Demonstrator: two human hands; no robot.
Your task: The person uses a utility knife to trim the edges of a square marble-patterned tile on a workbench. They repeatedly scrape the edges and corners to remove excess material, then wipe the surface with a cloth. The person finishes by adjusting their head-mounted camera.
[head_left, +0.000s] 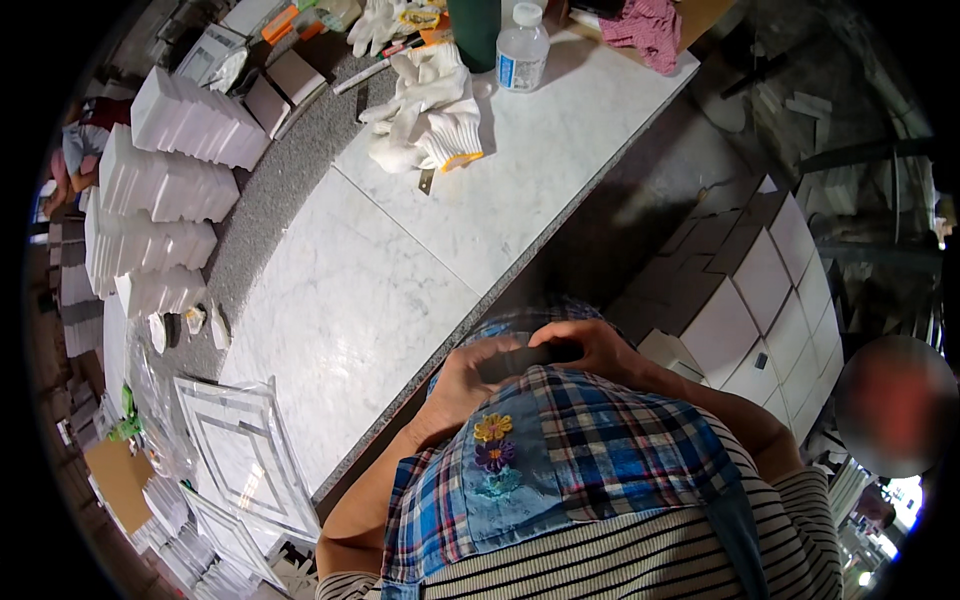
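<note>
My left hand and my right hand meet in front of my waist, over a blue plaid apron with embroidered flowers. The fingers of both curl inward around a dark shape that I cannot make out. The left hand is slightly smeared by motion. Beyond them, a marble-topped table runs diagonally, its grey edge close to my left forearm. White work gloves with yellow cuffs lie in a heap on its far part.
A clear bottle, a dark green cylinder and a pink cloth stand or lie at the far end. Stacked white tiles line the left. Framed panels lean lower left. White boxes are piled at the right.
</note>
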